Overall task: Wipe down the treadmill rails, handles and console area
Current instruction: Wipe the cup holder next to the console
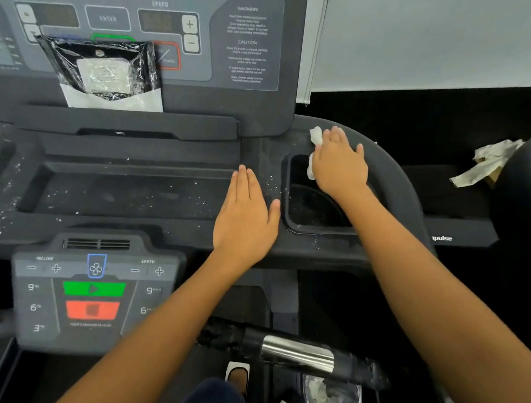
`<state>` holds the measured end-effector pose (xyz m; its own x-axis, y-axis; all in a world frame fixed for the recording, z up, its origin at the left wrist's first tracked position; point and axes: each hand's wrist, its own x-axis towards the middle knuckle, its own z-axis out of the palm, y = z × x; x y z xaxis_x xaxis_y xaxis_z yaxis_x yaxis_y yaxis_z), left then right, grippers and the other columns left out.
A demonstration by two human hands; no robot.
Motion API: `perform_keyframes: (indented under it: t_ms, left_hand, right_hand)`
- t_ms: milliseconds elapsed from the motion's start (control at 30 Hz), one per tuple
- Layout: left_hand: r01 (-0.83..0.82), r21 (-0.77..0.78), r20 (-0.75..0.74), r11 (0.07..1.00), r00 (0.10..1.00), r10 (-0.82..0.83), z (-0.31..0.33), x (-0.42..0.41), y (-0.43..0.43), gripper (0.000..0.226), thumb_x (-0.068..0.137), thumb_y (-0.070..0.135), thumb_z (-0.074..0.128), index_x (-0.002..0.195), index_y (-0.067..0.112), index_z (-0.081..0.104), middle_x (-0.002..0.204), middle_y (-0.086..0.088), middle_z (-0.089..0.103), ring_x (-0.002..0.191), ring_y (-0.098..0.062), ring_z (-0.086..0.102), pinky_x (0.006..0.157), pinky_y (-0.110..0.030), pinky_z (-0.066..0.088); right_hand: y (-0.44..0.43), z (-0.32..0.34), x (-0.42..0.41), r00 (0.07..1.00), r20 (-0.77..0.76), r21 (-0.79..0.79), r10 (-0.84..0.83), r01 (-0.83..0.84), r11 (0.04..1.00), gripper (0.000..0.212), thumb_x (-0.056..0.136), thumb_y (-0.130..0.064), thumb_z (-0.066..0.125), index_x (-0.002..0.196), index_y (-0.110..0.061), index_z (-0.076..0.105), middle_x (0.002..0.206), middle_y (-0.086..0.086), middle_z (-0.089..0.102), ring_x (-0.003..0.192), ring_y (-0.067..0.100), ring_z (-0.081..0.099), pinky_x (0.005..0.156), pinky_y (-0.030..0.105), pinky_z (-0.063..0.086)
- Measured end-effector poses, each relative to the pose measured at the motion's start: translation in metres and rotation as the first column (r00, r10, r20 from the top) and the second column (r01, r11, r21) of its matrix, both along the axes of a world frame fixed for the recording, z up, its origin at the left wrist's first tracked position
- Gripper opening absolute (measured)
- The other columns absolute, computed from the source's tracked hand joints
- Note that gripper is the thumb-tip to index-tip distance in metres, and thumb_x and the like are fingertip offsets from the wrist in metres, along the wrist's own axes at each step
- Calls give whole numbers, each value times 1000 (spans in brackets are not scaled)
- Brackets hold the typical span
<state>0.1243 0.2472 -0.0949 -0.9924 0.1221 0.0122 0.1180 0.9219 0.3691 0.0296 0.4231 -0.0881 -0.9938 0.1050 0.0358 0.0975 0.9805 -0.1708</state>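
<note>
I face a dark grey treadmill console (137, 187) speckled with white dust. My right hand (338, 162) presses a white wipe (315, 136) flat on the console's right shoulder, at the far rim of the right cup holder (314, 212). The wipe shows only at my fingertips and along the hand's left side. My left hand (245, 219) lies flat and empty on the console ledge just left of that cup holder, fingers together. A handle with a silver sensor (297, 353) runs below my arms.
A lower control panel (92, 292) with green and red buttons sits at the near left. A black plastic-wrapped packet (104, 70) leans on the upper display. A crumpled used wipe (489, 163) lies on the neighbouring machine at the right. Wrapped plastic (332, 400) hangs under the handle.
</note>
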Motion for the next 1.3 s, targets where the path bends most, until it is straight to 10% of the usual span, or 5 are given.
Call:
perform_keyframes:
  t_ms: [167, 433, 600, 933, 1300]
  left_hand:
    - [-13, 29, 12, 999, 1000, 13, 1, 0, 1, 70, 102, 43, 26, 152, 1, 1, 161, -12, -2, 149, -21, -1, 119, -32, 9]
    - [-132, 425, 43, 896, 991, 125, 9, 1, -6, 46, 103, 29, 28, 146, 15, 34, 153, -2, 34, 140, -18, 32, 116, -38, 27]
    - [-162, 528, 51, 834, 986, 159, 11, 1, -8, 46, 103, 30, 25, 144, 13, 40, 150, -3, 39, 138, -18, 35, 115, -38, 27]
    - [-2, 149, 20, 989, 1000, -1, 6, -3, -3, 53, 104, 20, 31, 150, 0, 17, 160, -12, 13, 149, -24, 5, 120, -34, 14]
    - [71, -90, -65, 993, 995, -77, 15, 6, -1, 54, 102, 14, 32, 149, -4, 12, 158, -19, 11, 148, -28, 5, 120, -35, 16]
  right_hand:
    - [-29, 10, 23, 991, -6, -11, -132, 132, 991, 34, 98, -17, 41, 124, 0, 55, 135, 25, 48, 125, 37, 45, 101, 43, 41]
    - [-83, 1, 46, 935, -179, 120, 306, -288, 950, 26, 100, -19, 38, 99, -8, 62, 99, 8, 66, 85, 24, 64, 69, 33, 41]
    - [-55, 30, 59, 939, -195, -180, 284, -319, 931, 29, 101, -18, 38, 94, -3, 62, 86, 13, 64, 70, 28, 57, 63, 39, 47]
    - [-7, 19, 62, 981, -83, -475, -175, 115, 872, 16, 89, -12, 61, 82, -4, 72, 78, 9, 70, 70, 21, 64, 62, 29, 54]
    - [-38, -10, 33, 914, 401, -293, 60, 67, 954, 6, 89, -6, 56, 84, -8, 54, 82, 7, 55, 75, 24, 56, 72, 37, 51]
